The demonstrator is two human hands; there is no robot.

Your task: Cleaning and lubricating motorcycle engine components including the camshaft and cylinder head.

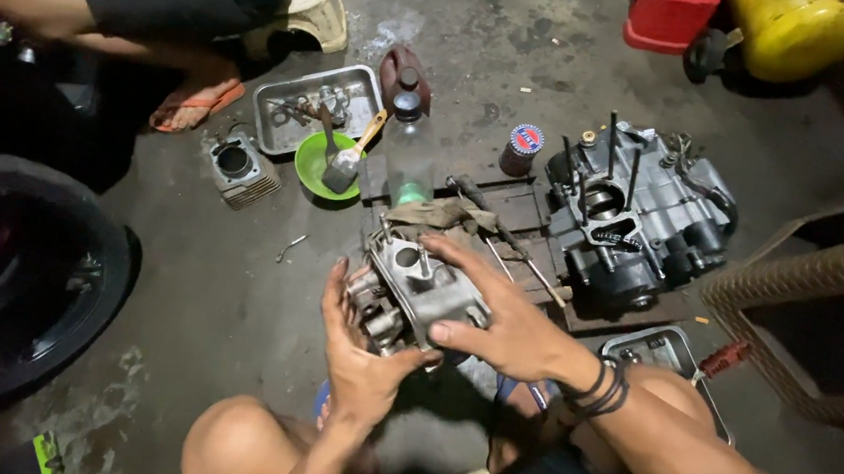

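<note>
Centre frame: left hand (pixel 357 357) cups the grey finned metal cylinder head (pixel 416 289) from below, right hand (pixel 506 319) clamps its top; dark engine crankcase (pixel 634 219) sits right.

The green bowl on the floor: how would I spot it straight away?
Start at the engine block on the concrete floor and look left, past the clear bottle. The green bowl sits below the metal tray; it alone is bright green and holds a brush.
</note>
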